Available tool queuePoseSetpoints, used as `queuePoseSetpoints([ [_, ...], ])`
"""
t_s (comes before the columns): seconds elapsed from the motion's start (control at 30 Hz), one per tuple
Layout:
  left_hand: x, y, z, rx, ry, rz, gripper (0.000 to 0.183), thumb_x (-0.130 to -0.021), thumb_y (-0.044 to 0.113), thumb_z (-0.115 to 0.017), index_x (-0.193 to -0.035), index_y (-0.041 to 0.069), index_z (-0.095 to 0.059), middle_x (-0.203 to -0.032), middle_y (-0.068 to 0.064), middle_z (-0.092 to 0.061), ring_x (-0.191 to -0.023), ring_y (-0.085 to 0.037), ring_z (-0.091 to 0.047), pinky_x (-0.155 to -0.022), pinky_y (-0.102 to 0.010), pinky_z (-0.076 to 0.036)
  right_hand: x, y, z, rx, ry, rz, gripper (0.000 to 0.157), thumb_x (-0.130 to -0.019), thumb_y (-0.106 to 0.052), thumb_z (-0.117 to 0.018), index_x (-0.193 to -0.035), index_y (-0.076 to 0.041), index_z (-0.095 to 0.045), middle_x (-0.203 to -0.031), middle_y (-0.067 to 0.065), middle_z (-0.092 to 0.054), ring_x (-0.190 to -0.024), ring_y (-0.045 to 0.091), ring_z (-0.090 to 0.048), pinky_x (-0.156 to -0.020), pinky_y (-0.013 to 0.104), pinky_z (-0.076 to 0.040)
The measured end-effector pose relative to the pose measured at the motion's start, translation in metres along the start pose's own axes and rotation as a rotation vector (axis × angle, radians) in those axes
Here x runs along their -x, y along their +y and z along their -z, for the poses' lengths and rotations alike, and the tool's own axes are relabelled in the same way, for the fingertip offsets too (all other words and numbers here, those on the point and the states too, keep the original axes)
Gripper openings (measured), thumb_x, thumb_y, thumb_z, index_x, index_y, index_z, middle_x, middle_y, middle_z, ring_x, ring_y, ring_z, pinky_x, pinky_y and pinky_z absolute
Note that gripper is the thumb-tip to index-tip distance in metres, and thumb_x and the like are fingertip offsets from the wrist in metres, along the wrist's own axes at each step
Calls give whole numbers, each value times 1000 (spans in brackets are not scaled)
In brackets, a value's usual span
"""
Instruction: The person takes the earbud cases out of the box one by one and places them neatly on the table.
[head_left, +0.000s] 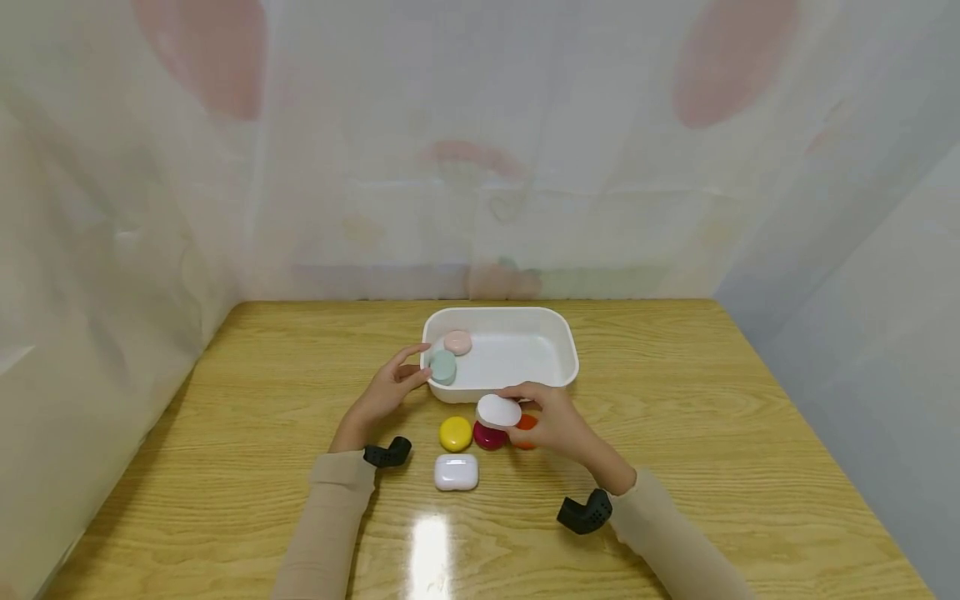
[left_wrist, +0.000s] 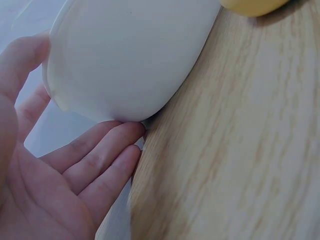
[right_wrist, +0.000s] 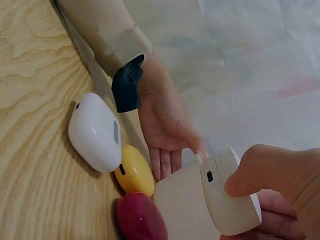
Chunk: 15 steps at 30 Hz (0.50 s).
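My right hand (head_left: pixel 551 421) pinches a white earbud case (head_left: pixel 498 412) between thumb and fingers, above the table at the near side of a white bin (head_left: pixel 510 394). A charging port shows on this case (right_wrist: pixel 222 200) in the right wrist view. My left hand (head_left: pixel 386 392) touches the bin's left side with fairly straight fingers, some of them against the outer wall (left_wrist: pixel 130 60) in the left wrist view. Inside the bin, on the left, lie a pink round case (head_left: pixel 457 342) and a pale green round case (head_left: pixel 443 367).
Before the bin sit a yellow case (head_left: pixel 455 434), a dark red case (head_left: pixel 490 437) partly covered by the held one, and an orange case (head_left: pixel 527 422) partly behind my right hand. Nearer me is another white earbud case (head_left: pixel 456 472). Sheeting (head_left: pixel 480 208) hangs behind the wooden table (head_left: pixel 675 400).
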<state>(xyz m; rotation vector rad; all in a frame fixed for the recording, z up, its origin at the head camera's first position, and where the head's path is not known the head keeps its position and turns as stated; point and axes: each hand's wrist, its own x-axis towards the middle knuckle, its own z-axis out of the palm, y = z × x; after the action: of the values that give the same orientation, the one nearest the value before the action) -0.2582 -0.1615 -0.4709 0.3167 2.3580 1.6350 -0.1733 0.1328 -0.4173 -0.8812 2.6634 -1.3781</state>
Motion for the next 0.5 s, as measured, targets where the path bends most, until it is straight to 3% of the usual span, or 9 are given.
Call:
queuePoseSetpoints([
  [0.5,0,0,0,0,-1,0,54,-97,37,-56,-147,27,-37,-139,-22,-53,-131,-36,-50,-109,-56,-39,15,17,-15,148,-45,118,42,-71,-4,-80,-111,-3,-68,-105,11,-72,-94,21,-66,-85,35,-56],
])
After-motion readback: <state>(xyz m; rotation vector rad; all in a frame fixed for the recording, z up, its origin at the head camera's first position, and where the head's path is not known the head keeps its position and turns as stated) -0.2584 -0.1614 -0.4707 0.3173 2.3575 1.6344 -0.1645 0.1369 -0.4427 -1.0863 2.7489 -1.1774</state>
